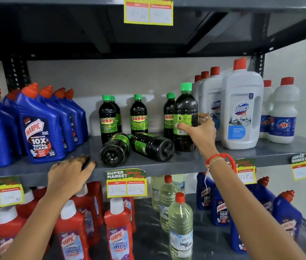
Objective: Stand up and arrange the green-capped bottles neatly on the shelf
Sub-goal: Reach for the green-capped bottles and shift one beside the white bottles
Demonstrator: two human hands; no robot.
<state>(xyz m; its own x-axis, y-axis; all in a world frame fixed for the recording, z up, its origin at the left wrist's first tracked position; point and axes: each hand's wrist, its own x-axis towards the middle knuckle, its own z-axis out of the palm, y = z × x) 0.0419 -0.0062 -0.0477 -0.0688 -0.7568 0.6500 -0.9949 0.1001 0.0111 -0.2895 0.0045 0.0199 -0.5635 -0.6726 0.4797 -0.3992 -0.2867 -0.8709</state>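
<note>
Dark green-capped bottles stand on the grey middle shelf (185, 162). My right hand (200, 132) grips the front upright bottle (185, 109) around its label, beside another upright one (169, 113). More stand further left: a pair (108, 117) and a single one (138, 113). Two bottles lie on their sides, bases toward me: one on the left (114, 150) and one on the right (152, 146). My left hand (69, 175) rests on the shelf's front edge, fingers spread, holding nothing.
Blue Harpic bottles (39, 132) crowd the shelf's left. White Domex jugs (242, 109) and Rin bottles (282, 113) stand at the right. Price tags (126, 182) hang on the shelf edge. The lower shelf holds red Harpic bottles (118, 228), clear bottles (180, 226) and blue ones.
</note>
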